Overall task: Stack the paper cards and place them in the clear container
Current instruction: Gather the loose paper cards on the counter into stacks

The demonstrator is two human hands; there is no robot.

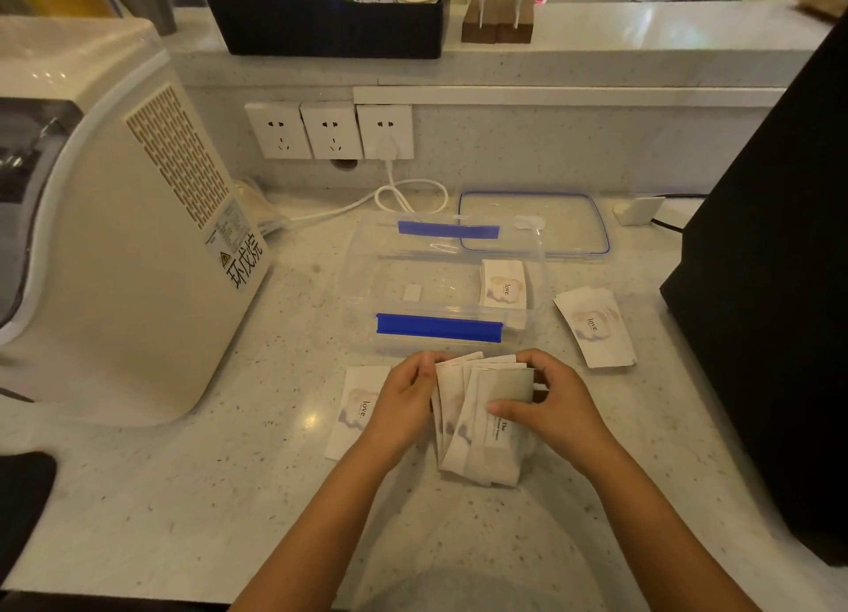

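Note:
A fanned bunch of white paper cards stands on the counter in front of me. My left hand grips its left edge and my right hand grips its right edge and top. Just beyond the hands sits the clear container with blue clips, open, with a small stack of "love" cards at its right end. One loose card lies flat left of my left hand. Another short stack of cards lies on the counter right of the container.
The container's clear lid with a blue rim lies behind it. A large cream appliance fills the left side. A black box stands at the right. White cable loops below the wall sockets.

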